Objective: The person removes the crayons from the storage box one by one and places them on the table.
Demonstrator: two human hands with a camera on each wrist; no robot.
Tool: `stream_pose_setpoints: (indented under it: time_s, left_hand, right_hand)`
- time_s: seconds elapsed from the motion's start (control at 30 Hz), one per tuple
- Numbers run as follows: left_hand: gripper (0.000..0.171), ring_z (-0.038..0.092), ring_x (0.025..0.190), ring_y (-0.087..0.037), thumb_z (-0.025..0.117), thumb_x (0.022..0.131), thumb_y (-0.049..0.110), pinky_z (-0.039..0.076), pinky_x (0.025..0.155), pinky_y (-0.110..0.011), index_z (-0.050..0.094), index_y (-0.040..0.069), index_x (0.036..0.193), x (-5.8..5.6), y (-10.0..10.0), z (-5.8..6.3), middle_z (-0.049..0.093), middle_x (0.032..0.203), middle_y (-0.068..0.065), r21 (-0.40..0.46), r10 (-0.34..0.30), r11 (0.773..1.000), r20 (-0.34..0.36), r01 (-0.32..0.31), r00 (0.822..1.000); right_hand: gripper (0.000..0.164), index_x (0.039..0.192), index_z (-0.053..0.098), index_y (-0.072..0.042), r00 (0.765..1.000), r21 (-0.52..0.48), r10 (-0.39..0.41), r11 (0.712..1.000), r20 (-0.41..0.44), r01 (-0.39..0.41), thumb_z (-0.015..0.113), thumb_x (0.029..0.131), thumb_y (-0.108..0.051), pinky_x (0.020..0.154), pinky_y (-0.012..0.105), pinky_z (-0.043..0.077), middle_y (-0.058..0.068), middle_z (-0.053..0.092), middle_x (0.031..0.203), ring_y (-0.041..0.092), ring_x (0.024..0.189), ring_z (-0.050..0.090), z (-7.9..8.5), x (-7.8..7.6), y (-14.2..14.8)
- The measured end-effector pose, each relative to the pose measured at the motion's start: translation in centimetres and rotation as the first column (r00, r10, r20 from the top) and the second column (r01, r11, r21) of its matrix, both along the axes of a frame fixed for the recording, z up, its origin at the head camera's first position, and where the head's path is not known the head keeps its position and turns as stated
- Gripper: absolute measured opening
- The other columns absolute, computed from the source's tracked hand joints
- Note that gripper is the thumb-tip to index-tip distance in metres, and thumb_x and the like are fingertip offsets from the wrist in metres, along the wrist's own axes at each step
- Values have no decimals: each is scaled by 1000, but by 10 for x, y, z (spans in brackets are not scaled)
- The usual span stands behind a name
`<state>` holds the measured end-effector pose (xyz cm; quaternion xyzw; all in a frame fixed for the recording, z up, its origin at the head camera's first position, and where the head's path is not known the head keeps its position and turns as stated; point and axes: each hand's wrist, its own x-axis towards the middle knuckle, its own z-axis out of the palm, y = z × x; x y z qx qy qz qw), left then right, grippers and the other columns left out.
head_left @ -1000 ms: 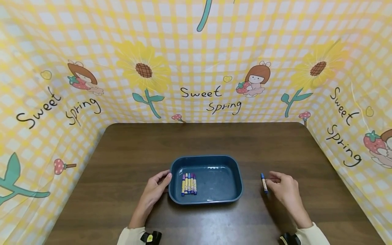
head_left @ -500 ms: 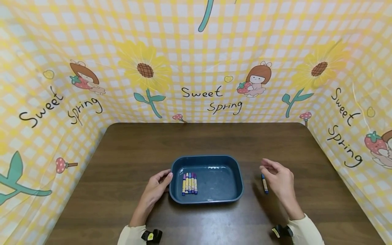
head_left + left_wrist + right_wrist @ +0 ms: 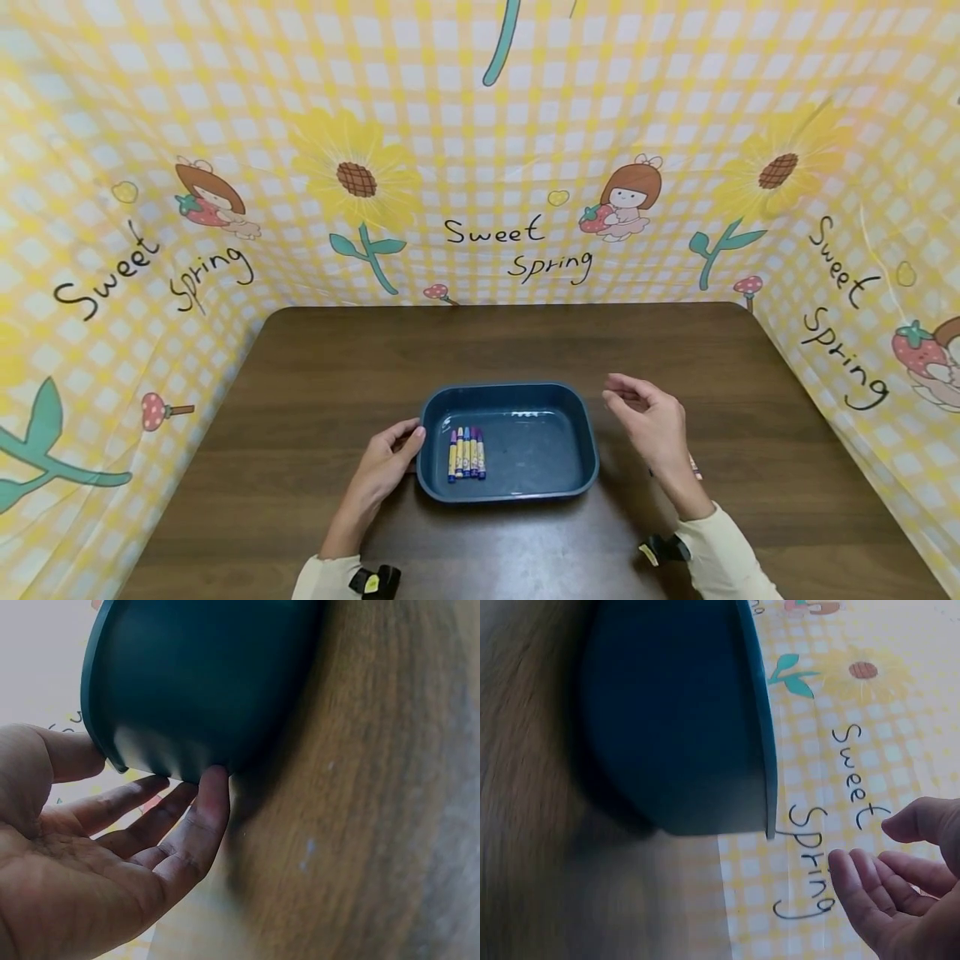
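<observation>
In the head view a dark blue rectangular tray stands on the table. Several crayons with yellow wrappers and blue or purple tips lie side by side in its left part. My left hand holds the tray's left end; the left wrist view shows its thumb at the rim and fingertips against the outer wall. My right hand hovers beside the tray's right rim, fingers loosely bent, nothing between them. Behind its wrist peeks a bit of a crayon on the table, the rest hidden.
The brown wooden table is enclosed at the back and sides by a yellow checked cloth printed with flowers. A black strap sits on the left wrist and another strap on the right.
My right hand has left the crayon on the table and moved left and away from me, up to the tray's right rim. The left hand stays on the tray.
</observation>
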<state>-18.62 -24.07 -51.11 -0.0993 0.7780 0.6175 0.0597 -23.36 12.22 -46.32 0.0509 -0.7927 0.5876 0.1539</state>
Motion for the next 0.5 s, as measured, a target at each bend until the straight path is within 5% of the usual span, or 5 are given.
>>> stream_pose_setpoints:
  time_s: [0.5]
  left_hand:
    - [46, 62, 97, -19, 57, 105, 22, 55, 71, -21, 53, -5, 142, -1, 1, 0, 60, 131, -23, 19, 23, 1000, 20, -23, 1000]
  right_hand:
    - [26, 113, 72, 9, 984, -83, 173, 982, 34, -170, 76, 89, -1, 73, 17, 58, 29, 73, 108, 4, 80, 71, 3, 0, -50]
